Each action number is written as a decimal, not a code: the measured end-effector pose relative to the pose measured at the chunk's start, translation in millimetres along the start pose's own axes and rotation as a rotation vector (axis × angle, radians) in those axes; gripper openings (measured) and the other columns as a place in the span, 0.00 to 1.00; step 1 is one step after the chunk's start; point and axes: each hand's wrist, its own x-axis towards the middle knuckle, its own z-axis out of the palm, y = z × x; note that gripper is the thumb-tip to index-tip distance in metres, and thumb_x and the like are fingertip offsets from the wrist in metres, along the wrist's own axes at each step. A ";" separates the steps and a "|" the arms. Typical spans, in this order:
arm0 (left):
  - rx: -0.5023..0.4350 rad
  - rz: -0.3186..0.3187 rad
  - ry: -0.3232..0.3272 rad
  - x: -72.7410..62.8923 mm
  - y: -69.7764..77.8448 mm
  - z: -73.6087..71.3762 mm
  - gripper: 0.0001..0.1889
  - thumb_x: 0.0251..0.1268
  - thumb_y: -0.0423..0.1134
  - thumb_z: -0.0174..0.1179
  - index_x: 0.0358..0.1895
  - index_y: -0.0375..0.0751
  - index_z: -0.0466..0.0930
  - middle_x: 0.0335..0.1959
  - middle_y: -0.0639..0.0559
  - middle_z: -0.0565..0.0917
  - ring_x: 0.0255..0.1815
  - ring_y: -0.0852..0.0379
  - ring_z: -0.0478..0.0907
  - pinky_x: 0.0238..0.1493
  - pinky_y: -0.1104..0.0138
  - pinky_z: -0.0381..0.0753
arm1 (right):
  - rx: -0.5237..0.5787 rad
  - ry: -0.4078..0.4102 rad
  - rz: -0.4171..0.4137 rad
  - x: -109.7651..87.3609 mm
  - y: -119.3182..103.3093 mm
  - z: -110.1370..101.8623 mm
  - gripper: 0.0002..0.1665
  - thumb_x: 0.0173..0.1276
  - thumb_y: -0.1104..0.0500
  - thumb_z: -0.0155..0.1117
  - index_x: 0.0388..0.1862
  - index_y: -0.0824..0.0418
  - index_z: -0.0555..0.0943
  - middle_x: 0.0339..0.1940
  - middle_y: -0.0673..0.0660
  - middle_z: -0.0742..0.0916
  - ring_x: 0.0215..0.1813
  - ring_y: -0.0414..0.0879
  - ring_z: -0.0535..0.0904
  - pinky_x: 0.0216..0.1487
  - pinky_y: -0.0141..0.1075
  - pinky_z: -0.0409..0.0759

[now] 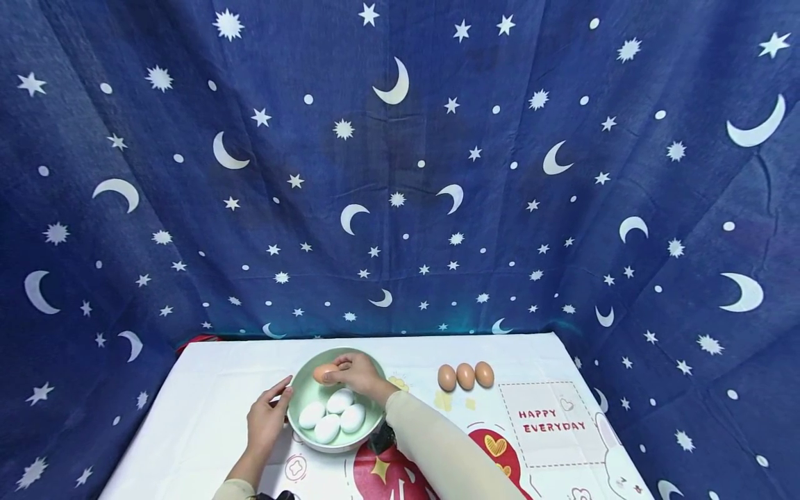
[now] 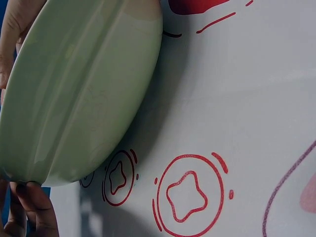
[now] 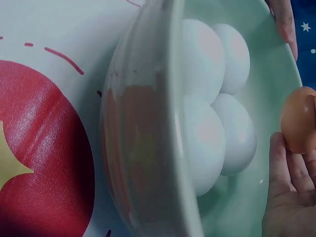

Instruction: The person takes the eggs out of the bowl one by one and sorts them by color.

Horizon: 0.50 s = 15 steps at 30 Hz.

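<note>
A pale green bowl (image 1: 304, 392) stands on the table with several white eggs (image 1: 326, 428) grouped in its near half. My right hand (image 1: 359, 375) reaches over the bowl and pinches a brown egg (image 1: 323, 373) between thumb and fingers. In the right wrist view, that brown egg (image 3: 297, 120) sits at the fingertips, beyond the white eggs (image 3: 204, 145). My left hand (image 1: 267, 417) holds the bowl at its left edge, thumb up by the rim. From the left wrist, bent fingers (image 2: 37, 205) show against the bowl's outer wall (image 2: 94, 98).
Three brown eggs (image 1: 465, 376) lie in a row on the table to the right of the bowl. A white cloth (image 1: 215, 389) with printed red drawings covers the table. Behind and at the sides hangs a dark blue curtain (image 1: 412, 278) with moons and stars.
</note>
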 end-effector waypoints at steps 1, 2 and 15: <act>0.002 -0.002 -0.001 -0.4 0.2 -0.2 0.20 0.73 0.42 0.56 0.63 0.41 0.78 0.54 0.37 0.80 0.34 0.65 0.78 0.26 0.73 0.83 | 0.018 -0.004 0.001 -0.7 -0.2 0.0 0.20 0.55 0.56 0.77 0.43 0.64 0.82 0.33 0.52 0.87 0.33 0.37 0.81 0.36 0.28 0.82; 0.004 -0.003 -0.003 -0.7 0.2 -0.4 0.20 0.73 0.42 0.56 0.63 0.41 0.77 0.54 0.36 0.80 0.35 0.64 0.78 0.26 0.73 0.83 | 0.035 -0.007 0.007 -1.3 -0.1 0.0 0.20 0.56 0.56 0.77 0.44 0.64 0.82 0.33 0.52 0.87 0.33 0.37 0.81 0.36 0.28 0.83; 0.027 -0.009 -0.030 -2.8 1.0 -1.1 0.21 0.75 0.46 0.54 0.65 0.41 0.76 0.56 0.37 0.79 0.45 0.50 0.80 0.30 0.75 0.83 | 0.280 0.012 0.056 -8.8 -4.3 -1.8 0.22 0.60 0.65 0.71 0.52 0.73 0.81 0.42 0.62 0.88 0.36 0.46 0.86 0.41 0.38 0.88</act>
